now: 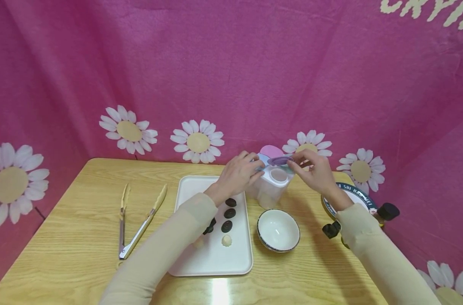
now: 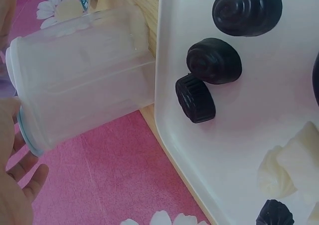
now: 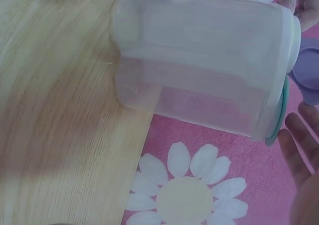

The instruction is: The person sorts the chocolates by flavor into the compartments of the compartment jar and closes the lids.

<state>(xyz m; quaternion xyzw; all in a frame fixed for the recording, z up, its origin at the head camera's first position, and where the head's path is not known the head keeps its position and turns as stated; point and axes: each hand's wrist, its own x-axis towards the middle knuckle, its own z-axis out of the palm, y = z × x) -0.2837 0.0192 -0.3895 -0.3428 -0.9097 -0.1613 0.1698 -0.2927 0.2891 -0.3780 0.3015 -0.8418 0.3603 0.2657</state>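
A translucent plastic storage container with a white top stands upright on the light wooden table, at about one o'clock from the white rectangular tray and at twelve o'clock from the white ceramic bowl with a dark rim. Both hands work at its top. The left hand rests on the container's nine-o'clock side, fingers curled over the lid edge and gripping it. The right hand comes in from three o'clock and pinches a purple flip cap between thumb and fingertips; the cap stands raised over a round white opening. A pink flip cap stands tilted up at the twelve-o'clock edge of the lid.

In the left wrist view the container's clear wall lies just beside the tray's rim, and a teal seal runs round under its lid. Dark brown moulded chocolates and pale cream ones lie on the tray.

Metal tongs with cream tips lie on the table at nine o'clock from the tray, well apart from it. A round plate with a dark lettered band sits at three o'clock from the container, partly hidden by the right forearm. A pink cloth printed with white daisies hangs behind the table.
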